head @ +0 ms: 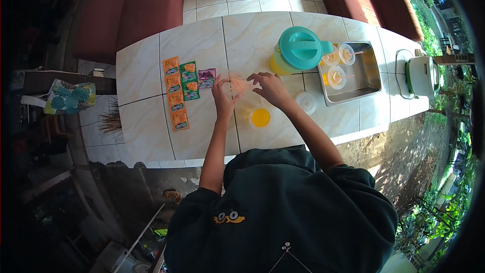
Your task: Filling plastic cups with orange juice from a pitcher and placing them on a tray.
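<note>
My left hand (223, 98) grips a clear plastic bag (238, 85) with pale orange pieces inside, possibly straws, above the tiled table. At the bag's right end is my right hand (271, 86), fingers curved and apart; whether they pinch the plastic cannot be made out. An uncovered clear cup of orange-yellow drink (261, 117) stands nearer my body, between my forearms. Clear plastic lids (306, 103) lie beside my right forearm. Left of my left hand is a purple sachet (207, 78), next to green sachets (190, 80) and a column of orange sachets (176, 93).
A pitcher with a teal lid (300, 47) stands beyond my right hand. The steel tray (373, 72) to its right holds three lidded cups (336, 77) with straws. A white-and-green appliance (422, 76) sits at the table's right end. Red padded benches (149, 7) flank the far side.
</note>
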Available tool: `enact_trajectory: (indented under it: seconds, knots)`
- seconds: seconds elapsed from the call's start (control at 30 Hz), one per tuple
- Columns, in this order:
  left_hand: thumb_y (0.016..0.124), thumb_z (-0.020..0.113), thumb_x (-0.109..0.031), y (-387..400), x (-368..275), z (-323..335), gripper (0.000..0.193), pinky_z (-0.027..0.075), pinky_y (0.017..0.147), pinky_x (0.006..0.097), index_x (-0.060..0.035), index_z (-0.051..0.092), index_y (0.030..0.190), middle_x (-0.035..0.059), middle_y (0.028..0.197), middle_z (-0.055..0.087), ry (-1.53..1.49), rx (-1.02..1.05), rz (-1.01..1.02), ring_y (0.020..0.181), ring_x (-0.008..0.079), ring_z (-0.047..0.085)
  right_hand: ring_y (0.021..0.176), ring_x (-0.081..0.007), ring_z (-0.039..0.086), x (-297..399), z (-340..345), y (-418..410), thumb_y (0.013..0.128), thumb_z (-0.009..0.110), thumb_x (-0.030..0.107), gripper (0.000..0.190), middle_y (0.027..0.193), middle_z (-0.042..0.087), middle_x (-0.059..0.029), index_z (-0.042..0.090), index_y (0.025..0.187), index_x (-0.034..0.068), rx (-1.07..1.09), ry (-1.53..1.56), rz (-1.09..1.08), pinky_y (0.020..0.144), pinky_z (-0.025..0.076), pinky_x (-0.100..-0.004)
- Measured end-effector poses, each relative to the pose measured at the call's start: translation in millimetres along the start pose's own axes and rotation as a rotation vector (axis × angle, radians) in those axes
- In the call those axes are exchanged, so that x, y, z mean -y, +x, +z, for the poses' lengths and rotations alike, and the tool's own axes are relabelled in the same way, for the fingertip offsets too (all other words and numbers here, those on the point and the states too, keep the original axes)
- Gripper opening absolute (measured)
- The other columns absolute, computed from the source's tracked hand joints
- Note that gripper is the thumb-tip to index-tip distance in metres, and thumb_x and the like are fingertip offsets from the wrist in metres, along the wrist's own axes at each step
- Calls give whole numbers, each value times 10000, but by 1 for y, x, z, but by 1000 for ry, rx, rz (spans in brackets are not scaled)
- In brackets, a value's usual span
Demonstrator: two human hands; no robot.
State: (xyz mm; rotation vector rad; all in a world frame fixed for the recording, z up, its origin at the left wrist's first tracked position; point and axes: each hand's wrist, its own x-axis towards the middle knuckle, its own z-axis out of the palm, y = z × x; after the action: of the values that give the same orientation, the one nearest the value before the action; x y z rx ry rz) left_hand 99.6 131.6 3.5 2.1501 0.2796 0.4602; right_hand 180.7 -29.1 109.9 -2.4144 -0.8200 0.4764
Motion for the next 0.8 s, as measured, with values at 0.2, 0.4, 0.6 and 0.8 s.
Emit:
enact_trajectory:
  seconds: [0.2, 0.4, 0.6, 0.8]
  knots:
    - [523, 786, -134, -2, -4, -2, 743, 269, 966, 425, -65, 388, 1146, 131, 1279, 337, 76, -13, 25, 1175, 302, 320, 746, -203, 591, -10, 16, 3, 716, 630, 163, 147, 758, 615, -8, 603, 854, 120, -97, 93, -14, 695, 420, -379]
    - [512, 788, -133, -7, -9, -7, 779, 246, 975, 430, -71, 375, 1170, 126, 1298, 317, 122, -26, 50, 1185, 303, 301, 701, -207, 582, -7, 18, 5, 727, 614, 170, 95, 725, 609, -30, 608, 798, 108, -281, 92, -74, 713, 407, -353]
    - [499, 787, -104, -10, -12, -11, 849, 235, 988, 435, -77, 336, 1217, 129, 1333, 281, 139, -15, 78, 1206, 308, 280, 705, -185, 574, 8, -4, -4, 729, 618, 178, 99, 718, 603, -17, 599, 796, 108, -415, -32, -119, 695, 388, -330]
    - [496, 788, -103, -13, -11, -12, 878, 226, 998, 439, -76, 318, 1238, 134, 1326, 283, 120, -11, 65, 1213, 313, 272, 650, -149, 566, 17, -23, -15, 734, 639, 167, 93, 685, 594, 14, 607, 803, 114, -583, -61, -173, 644, 372, -289]
